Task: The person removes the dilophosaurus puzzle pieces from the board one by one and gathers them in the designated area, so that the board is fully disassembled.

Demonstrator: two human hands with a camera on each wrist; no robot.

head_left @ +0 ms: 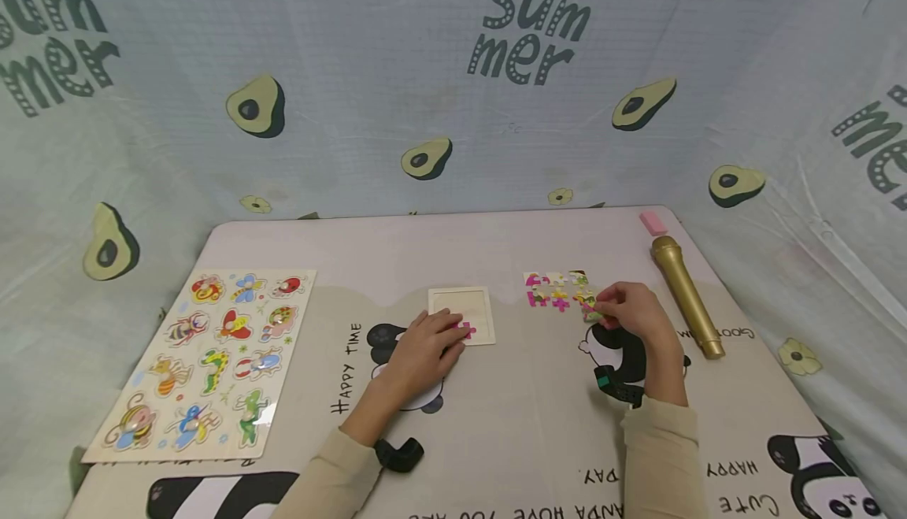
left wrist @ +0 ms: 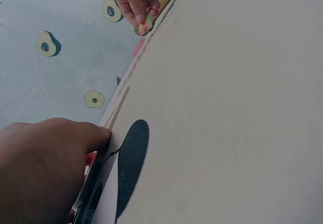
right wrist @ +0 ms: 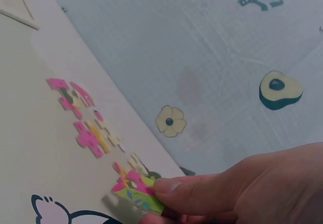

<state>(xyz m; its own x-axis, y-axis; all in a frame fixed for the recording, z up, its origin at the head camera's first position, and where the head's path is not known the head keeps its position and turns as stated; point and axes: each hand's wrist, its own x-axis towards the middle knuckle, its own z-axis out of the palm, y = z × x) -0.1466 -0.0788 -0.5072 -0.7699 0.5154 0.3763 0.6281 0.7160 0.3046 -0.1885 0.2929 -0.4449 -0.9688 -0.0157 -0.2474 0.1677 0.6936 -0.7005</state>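
Note:
My left hand rests over the lower left of a small pale square puzzle tray, its fingers laid across it. In the left wrist view, the thumb is right at the edge of the tray. A pink puzzle piece lies inside the tray beside the fingertips. On the right, my right hand pinches a green and pink puzzle piece between thumb and fingers, tilted above the table. Several loose pink, yellow and green pieces lie in rows just left of that hand.
A large sticker-like board of cartoon insects lies at the left. To the right are a gold microphone-shaped cylinder and a pink block. The table has printed pandas and lettering, with patterned cloth around it.

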